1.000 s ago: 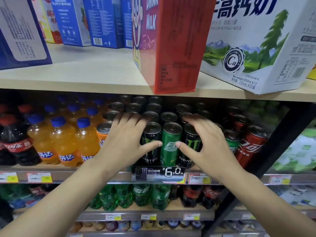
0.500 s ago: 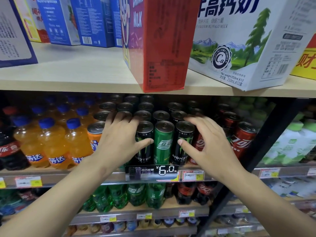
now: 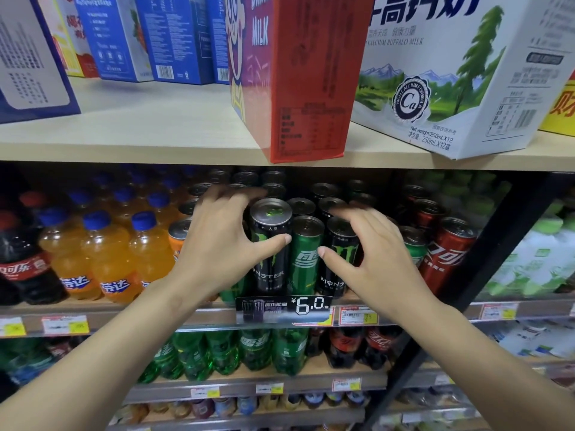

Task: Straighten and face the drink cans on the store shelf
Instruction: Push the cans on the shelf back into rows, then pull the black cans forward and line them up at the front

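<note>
Slim drink cans stand in rows on the middle shelf (image 3: pixel 124 309). My left hand (image 3: pixel 222 244) wraps a black Monster can (image 3: pixel 270 244), thumb on its front and fingers behind; this can sits higher and nearer than its neighbours. A green can (image 3: pixel 306 256) stands upright between my hands. My right hand (image 3: pixel 376 262) curls around a second black Monster can (image 3: pixel 340 253), its thumb on the logo and its blurred fingers over the top rim. Red cola cans (image 3: pixel 445 253) stand to the right, and an orange can (image 3: pixel 179 234) is partly hidden behind my left hand.
Orange soda bottles (image 3: pixel 105 256) fill the shelf's left side. A black price tag (image 3: pixel 286 309) clips to the front rail. Just above, the upper shelf board (image 3: pixel 155 138) carries milk cartons; a red carton (image 3: pixel 306 88) overhangs its edge. A black upright post (image 3: pixel 501 244) stands at the right.
The left Monster can has come up and forward in my left hand, now standing above the green can. My right hand's fingers have shifted over the right Monster can's top.
</note>
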### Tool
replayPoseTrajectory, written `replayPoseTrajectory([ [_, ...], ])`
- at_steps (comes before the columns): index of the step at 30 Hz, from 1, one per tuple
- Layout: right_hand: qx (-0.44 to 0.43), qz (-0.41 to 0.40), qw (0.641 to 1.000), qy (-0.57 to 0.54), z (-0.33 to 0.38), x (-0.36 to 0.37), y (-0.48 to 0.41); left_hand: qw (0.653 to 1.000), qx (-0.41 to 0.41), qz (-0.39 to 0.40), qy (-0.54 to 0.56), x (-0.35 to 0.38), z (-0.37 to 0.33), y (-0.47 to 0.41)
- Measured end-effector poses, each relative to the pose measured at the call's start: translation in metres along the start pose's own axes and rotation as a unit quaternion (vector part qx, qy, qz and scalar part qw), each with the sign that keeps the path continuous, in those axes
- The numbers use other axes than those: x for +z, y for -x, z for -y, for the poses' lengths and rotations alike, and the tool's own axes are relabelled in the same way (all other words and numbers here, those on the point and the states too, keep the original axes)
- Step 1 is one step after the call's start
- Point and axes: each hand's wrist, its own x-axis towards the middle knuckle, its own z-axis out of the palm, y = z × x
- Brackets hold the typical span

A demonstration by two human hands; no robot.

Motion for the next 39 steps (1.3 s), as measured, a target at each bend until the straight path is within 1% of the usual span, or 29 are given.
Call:
replayPoseTrajectory([
  [7,0.026,0.026,0.995,0.094,0.004,0.010,-0.015,0.996,-0.006,-0.014,0.087,-0.020,-0.008,0.009],
  [12,0.046,0.011,0.991,0.129,0.007,0.020,-0.023,0.993,-0.011,-0.017,0.119,-0.029,-0.006,0.018],
  [22,0.042,0.013,0.987,0.157,0.014,0.030,-0.034,0.991,-0.002,-0.008,0.131,-0.054,-0.001,0.038],
  [34,0.016,-0.020,0.995,0.091,0.015,0.035,-0.028,0.992,0.009,-0.016,0.123,-0.068,0.004,0.050],
  [39,0.033,-0.050,0.998,0.027,0.027,0.023,-0.024,0.991,0.011,-0.018,0.130,-0.070,0.005,0.051],
])
